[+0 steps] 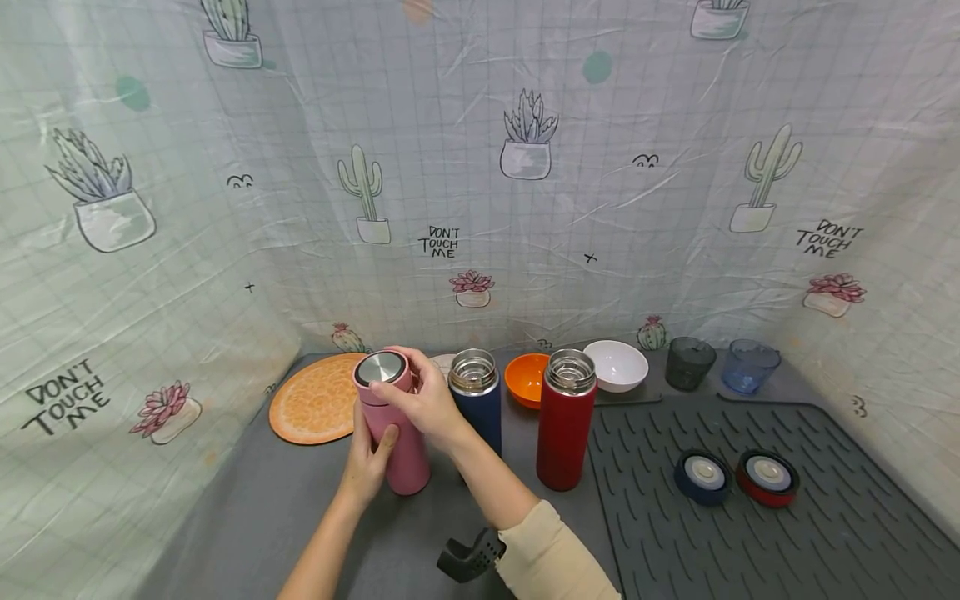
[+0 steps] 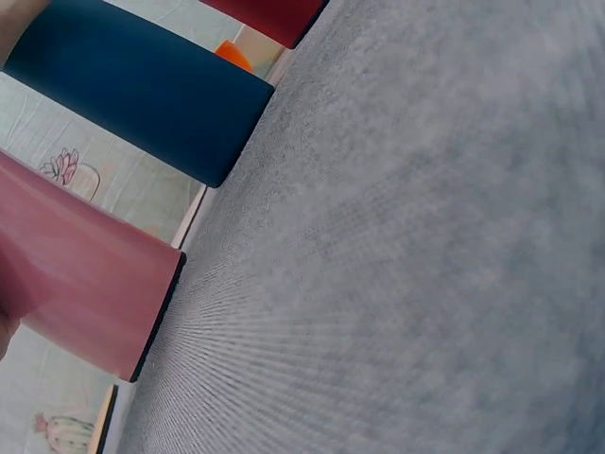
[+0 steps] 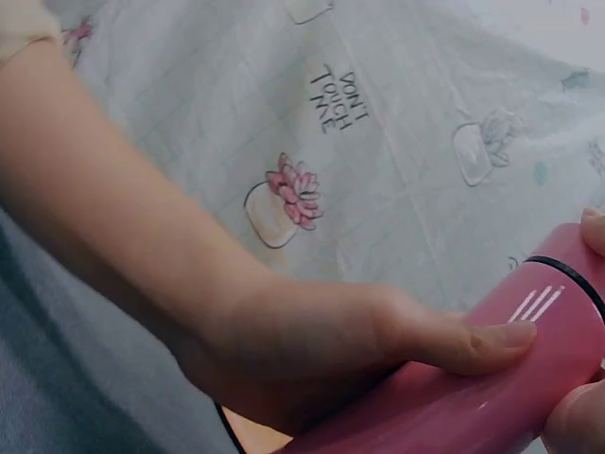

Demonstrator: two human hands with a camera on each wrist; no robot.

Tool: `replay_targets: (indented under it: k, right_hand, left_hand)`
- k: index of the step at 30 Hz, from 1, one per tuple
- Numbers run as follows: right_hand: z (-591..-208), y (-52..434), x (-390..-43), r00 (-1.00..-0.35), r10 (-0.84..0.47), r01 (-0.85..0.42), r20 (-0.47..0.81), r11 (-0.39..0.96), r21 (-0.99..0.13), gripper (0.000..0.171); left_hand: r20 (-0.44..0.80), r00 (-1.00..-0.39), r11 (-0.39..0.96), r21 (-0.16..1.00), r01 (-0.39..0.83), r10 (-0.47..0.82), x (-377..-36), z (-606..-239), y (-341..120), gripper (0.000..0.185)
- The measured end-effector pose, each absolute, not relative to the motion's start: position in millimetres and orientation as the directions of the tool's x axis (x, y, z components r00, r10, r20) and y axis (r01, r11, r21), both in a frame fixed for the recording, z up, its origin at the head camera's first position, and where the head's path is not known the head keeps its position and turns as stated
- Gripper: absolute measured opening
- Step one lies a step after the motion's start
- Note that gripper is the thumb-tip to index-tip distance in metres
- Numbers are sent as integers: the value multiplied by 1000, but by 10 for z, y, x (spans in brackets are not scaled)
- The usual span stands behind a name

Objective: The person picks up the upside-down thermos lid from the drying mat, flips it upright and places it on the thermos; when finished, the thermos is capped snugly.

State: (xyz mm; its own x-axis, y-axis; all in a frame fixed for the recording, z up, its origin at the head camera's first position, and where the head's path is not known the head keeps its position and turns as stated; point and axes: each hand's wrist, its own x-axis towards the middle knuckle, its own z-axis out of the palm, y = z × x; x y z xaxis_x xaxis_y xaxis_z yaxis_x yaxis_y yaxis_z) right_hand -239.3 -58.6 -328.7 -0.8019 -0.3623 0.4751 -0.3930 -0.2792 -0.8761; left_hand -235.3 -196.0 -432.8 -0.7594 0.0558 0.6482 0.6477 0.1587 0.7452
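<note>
A pink flask stands upright on the grey worktop, directly before the person. The left hand wraps its body low down; the right hand grips its lid from above.

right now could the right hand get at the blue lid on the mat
Probably yes, once it lets go. The right hand grips the pink flask's cap; the blue lid lies uncovered on the mat, past the red flask.

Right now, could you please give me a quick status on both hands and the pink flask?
Left hand grips pink flask body, upright on the table. Right hand holds its lid on top. Blue flask stands close beside, open, not touching.
</note>
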Motion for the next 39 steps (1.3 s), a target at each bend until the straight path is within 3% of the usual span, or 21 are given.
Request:
replay_targets:
  k: [4, 10, 14, 19, 27, 39]
  right_hand:
    - [-3395, -639, -2478, -829, -307, -406, 467, -245, -881, 55]
    - [-3485, -673, -2562, -823, -370, -389, 431, -187, -902, 55]
    - [-3457, -661, -2553, -800, -398, -378, 449, -249, -892, 55]
    - [-3459, -675, -2530, -810, -332, -396, 483, -297, -869, 57]
    - [-3475, -697, -2509, -846, -311, -387, 432, -197, -901, 57]
    - [-3506, -692, -2571, -811, -351, -368, 468, -315, -875, 53]
  left_hand:
    - [644, -763, 177, 745, 643, 59, -2354, -4338, -1964, 68]
    - [641, -767, 185, 749, 636, 43, -2353, -4345, -1960, 67]
    - [645, -764, 173, 748, 641, 40, -2348, -4305, -1964, 67]
    - [662, -748, 199, 727, 658, 56, -2328, -4266, -1965, 67]
    - [663, -748, 216, 726, 652, 33, -2352, -4326, -1969, 66]
    - [670, -742, 214, 721, 660, 30, -2339, -4307, -1958, 63]
